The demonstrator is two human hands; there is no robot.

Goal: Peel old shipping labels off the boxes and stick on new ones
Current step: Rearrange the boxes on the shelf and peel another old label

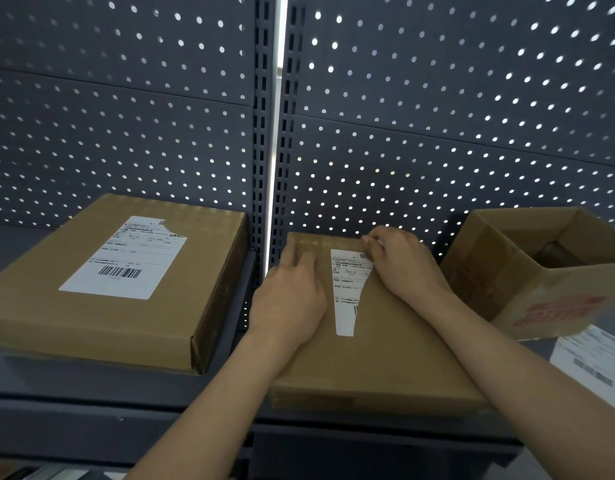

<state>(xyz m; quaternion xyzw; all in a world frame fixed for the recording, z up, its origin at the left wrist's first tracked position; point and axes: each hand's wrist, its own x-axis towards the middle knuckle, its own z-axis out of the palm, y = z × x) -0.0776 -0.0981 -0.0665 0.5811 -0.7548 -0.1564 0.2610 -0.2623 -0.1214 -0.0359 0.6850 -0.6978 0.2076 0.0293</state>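
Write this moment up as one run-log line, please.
phase: peeling | left hand: rests on middle box | right hand: pinches old label at top corner | left box: torn-cornered label on

A single wide-angle camera, worn on the person's head, faces forward and tilts down onto a dark shelf (91, 386). It is close: both forearms run in from the bottom edge, and the left hand (288, 303) and right hand (403, 265) sit just below centre on a flat cardboard box (385, 348). Print on its shipping label (347, 289) shows as lines, too small to read. The perforated back panel (126, 116) fills the upper half, its seams slanted by the lens. A second flat box (57, 317) reaches the left edge, and an open carton (527, 282) is cut by the right.
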